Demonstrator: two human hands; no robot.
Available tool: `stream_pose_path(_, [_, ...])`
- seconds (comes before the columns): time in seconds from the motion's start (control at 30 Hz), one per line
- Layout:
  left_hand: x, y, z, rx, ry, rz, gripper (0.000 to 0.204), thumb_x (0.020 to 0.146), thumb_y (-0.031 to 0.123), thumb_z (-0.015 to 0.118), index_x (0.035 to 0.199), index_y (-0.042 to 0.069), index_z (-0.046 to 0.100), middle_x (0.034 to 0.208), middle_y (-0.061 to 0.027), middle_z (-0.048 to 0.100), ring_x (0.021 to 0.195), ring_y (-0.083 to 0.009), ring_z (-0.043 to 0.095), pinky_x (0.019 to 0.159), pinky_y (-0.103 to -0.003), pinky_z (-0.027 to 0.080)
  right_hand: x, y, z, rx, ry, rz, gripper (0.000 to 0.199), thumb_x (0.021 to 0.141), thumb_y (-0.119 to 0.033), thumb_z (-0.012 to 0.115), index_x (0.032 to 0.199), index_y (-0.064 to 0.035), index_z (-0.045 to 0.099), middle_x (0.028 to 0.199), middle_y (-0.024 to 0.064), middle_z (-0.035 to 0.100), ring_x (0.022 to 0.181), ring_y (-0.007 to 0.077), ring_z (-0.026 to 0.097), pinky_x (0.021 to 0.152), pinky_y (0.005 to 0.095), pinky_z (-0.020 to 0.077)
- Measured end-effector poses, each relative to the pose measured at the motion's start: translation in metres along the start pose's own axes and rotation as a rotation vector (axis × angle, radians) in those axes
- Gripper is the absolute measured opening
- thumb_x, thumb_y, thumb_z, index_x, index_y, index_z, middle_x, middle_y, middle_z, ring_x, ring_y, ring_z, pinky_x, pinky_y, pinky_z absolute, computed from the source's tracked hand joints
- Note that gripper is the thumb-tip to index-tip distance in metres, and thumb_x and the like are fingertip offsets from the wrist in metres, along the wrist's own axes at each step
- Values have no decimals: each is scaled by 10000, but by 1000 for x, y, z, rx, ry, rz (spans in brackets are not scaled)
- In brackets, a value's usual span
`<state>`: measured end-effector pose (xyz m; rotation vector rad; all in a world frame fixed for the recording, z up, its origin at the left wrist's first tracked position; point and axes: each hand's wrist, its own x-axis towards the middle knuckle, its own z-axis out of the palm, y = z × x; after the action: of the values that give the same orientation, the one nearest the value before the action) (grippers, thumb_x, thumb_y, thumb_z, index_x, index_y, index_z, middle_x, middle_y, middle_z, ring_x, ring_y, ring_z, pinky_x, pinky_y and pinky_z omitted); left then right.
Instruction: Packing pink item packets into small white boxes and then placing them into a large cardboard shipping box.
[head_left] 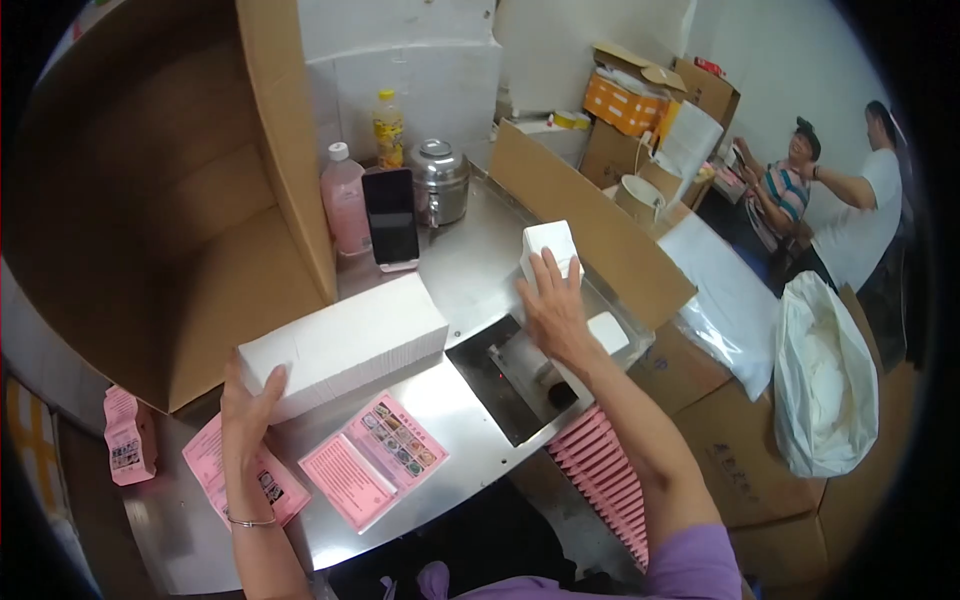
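Observation:
My left hand grips the left end of a long white stack of thin, folded-looking sheets, thumb on its front side. The stack lies on the metal table. Farther off to the right, my right hand has its fingers closed over the near side of a small white stack. A recessed dark slot with a tiny red light lies under my right forearm. Beside it sits another white piece, partly behind the wrist. Flat pink printed packets lie in front of the long stack; another pink packet is partly under my left forearm.
A big open carton stands at left. Behind are a phone on a stand, a pink bottle, a yellow-capped bottle and a steel pot. A row of pink packets hangs below the table's right edge. Two people are at back right.

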<state>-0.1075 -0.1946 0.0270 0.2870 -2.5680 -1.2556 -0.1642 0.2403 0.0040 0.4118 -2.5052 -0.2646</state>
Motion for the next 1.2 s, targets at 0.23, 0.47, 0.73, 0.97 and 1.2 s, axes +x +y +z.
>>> stream_pose_path(0.23, [-5, 3, 20, -52, -48, -16, 854, 844, 322, 720, 1492, -66, 322, 1319, -295, 581, 1234, -369, 579, 1037, -375, 448, 12, -122, 0, 1045, -28, -4, 856, 740, -294, 836, 1471, -176, 407, 1451, 314, 327, 1299, 505, 445, 1016, 488, 490])
stream_pose_path(0.47, [-4, 13, 11, -1, -52, -57, 837, 832, 291, 721, 1490, -51, 332, 1354, -299, 548, 1231, -383, 576, 1022, -399, 465, 24, -158, 6, 863, 141, 154, 562, 670, -192, 802, 1140, -47, 529, 1323, 321, 414, 1173, 490, 532, 903, 474, 539])
stream_pose_path(0.73, [3, -6, -1, -292, -59, -145, 803, 840, 326, 744, 1446, -70, 397, 1277, -252, 607, 1154, -305, 610, 980, -352, 475, 31, -77, -5, 653, 332, 285, 505, 619, -154, 773, 1066, -66, 554, 1341, 310, 435, 1237, 487, 471, 965, 522, 473])
stream_pose_path(0.97, [6, 1, 14, -125, -45, -44, 795, 834, 377, 750, 1409, -79, 445, 1254, -252, 627, 1138, -302, 623, 973, -361, 478, 33, -75, -16, 502, 32, -52, 810, 653, -222, 828, 1385, -64, 519, 1457, 302, 380, 1364, 479, 385, 1127, 590, 319])
stream_pose_path(1.2, [20, 7, 20, 248, -77, -34, 971, 776, 558, 749, 1388, -115, 411, 1334, -342, 538, 1254, -445, 537, 1049, -435, 443, 55, -213, -1, 1107, -190, 63, 789, 684, -251, 802, 1375, -66, 469, 1460, 365, 310, 1295, 540, 412, 1038, 527, 447])
